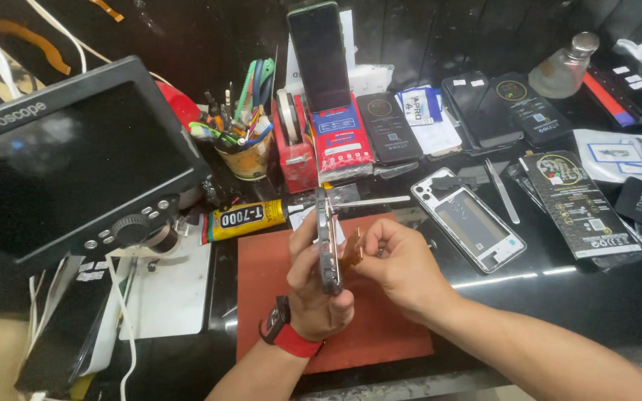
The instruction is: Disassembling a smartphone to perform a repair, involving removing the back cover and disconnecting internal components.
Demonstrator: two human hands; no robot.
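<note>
A black worktop (603,297) is seen from above, crowded along its far side. At the left, the largest item, a dark monitor (76,163) on a stand, is tilted toward the viewer, its screen blank. In the middle of the near edge a red-brown mat (388,334) is laid flat, and both hands are held above it. Behind the mat a phone with a dark screen (319,56) is propped upright against red boxes (339,141). To the right, an opened phone back shell (469,226) lies flat, with tweezers (503,193) just beside it and flat dark packages (577,204) further right. A cup of tools (245,148) stands left of a red tape dispenser (295,145), and a yellow glue tube (243,219) lies near the mat's far left corner.

A phone frame (327,241) is held on edge, upright, in the left hand (313,286), whose fingers are wrapped around its lower part; a red and black wristband (284,334) is worn on that wrist. The right hand (403,263) is closed, its fingertips pinched on a small brownish part (354,256) touching the frame's right side. What that part is cannot be told.
</note>
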